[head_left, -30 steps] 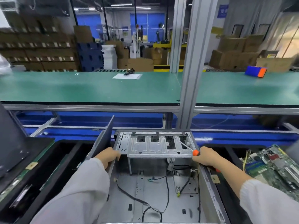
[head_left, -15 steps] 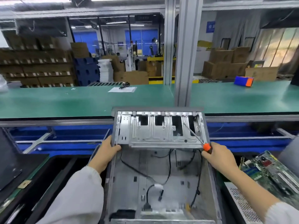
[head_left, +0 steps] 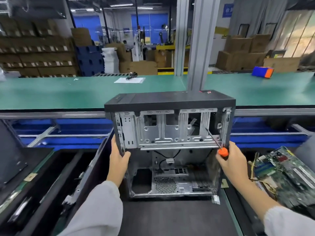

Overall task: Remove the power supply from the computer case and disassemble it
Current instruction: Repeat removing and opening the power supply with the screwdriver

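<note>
An open black computer case (head_left: pixel 170 99) stands tipped up on end in front of me, its open side facing me. Inside I see a silver drive cage (head_left: pixel 163 132), loose black cables (head_left: pixel 163 160) and a round fan grille (head_left: pixel 165 185) low down. No power supply is visible; a dark empty bay sits at the lower left. My left hand (head_left: pixel 118 157) grips the case's left edge. My right hand (head_left: pixel 230 162) holds the right edge together with an orange-handled screwdriver (head_left: pixel 223 151) whose shaft points up-left across the cage.
A green conveyor belt (head_left: pixel 68 91) runs behind the case, carrying a paper sheet (head_left: pixel 129 80) and a blue-orange box (head_left: pixel 262 71). A grey post (head_left: pixel 199 41) rises behind. Circuit boards (head_left: pixel 283 172) lie at right. Black panels (head_left: pixel 25 167) lie at left.
Both hands have tilted the case from lying flat to standing on end, its far end rising toward me. The black front panel now shows on top.
</note>
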`<state>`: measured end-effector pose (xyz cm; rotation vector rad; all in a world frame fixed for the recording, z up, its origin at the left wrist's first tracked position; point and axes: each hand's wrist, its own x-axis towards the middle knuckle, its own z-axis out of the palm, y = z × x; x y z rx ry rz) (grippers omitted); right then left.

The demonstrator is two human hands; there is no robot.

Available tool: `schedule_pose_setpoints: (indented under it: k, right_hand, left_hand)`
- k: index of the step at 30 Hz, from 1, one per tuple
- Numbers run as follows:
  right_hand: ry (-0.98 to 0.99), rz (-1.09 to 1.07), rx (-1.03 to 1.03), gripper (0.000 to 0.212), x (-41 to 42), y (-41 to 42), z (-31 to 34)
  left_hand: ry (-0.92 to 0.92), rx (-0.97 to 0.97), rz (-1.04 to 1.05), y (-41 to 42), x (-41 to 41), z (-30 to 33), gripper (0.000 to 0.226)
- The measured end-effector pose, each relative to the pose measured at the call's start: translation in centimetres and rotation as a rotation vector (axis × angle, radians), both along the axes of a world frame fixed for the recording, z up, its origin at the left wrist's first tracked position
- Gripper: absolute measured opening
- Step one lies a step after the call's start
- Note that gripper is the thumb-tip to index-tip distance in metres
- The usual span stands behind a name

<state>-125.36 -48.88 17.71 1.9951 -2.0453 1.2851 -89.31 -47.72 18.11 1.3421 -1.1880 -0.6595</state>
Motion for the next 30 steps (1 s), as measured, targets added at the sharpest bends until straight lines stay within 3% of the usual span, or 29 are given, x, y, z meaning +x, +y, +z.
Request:
schedule_pose_setpoints:
  k: [5, 9, 12, 15, 30]
  right_hand:
    - [-0.013, 0.05, 0.039, 0.034, -0.6, 1.4, 0.8]
    - [-0.026, 0.04, 0.244, 0.034, -0.6, 0.7, 1.9]
    - [0.018, 0.028, 0.359, 0.022, -0.7, 0.4, 2.3]
    - [0.037, 0.043, 0.321, 0.016, -0.8, 0.4, 2.3]
    - [-0.01, 0.091, 0.139, 0.024, 1.1, 1.1, 0.9]
  left_hand:
    - [0.086, 0.029, 0.092, -0.5, -0.3, 0.4, 0.055]
    - [0.075, 0.187, 0.117, -1.4, 0.0, 0.1, 0.033]
    - [0.064, 0.183, 0.134, -1.5, 0.0, -0.3, 0.031]
    - [0.106, 0.157, 0.146, -1.4, 0.0, -0.7, 0.031]
    - [0.14, 0.043, 0.152, -2.0, 1.8, -0.3, 0.032]
